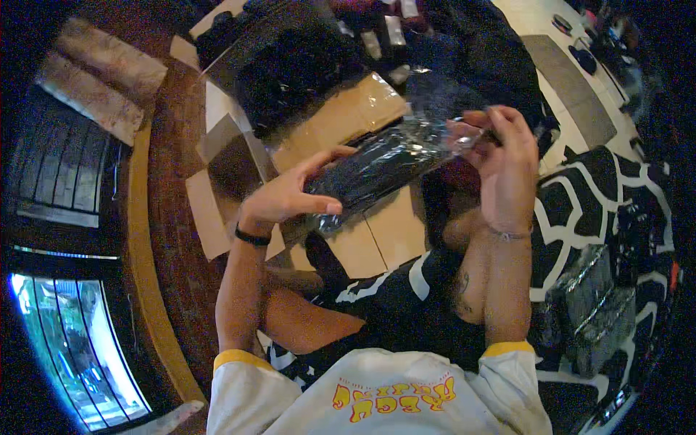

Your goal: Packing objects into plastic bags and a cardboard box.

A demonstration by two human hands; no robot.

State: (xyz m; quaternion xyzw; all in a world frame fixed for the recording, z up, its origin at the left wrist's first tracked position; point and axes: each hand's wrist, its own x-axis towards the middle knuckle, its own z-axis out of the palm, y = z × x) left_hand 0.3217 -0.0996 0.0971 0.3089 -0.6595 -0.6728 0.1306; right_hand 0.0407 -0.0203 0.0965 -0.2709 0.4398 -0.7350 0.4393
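A flat black item in a shiny clear plastic bag [384, 163] is held up in front of me, above my lap, tilted up toward the right. My left hand [297, 192] grips its left end, thumb on the near face and fingers around the far edge. At the other end, my right hand [500, 145] pinches the loose clear plastic between bent fingers. What the black item inside is, I cannot make out through the glare.
Behind the bag is a brown cardboard piece [341, 119], with an open cardboard box [232, 156] to its left. Dark bundles [290, 72] lie beyond. Plastic-wrapped packages [598, 297] rest on the black-and-white patterned fabric [573, 196] at right. A barred window [80, 348] is at lower left.
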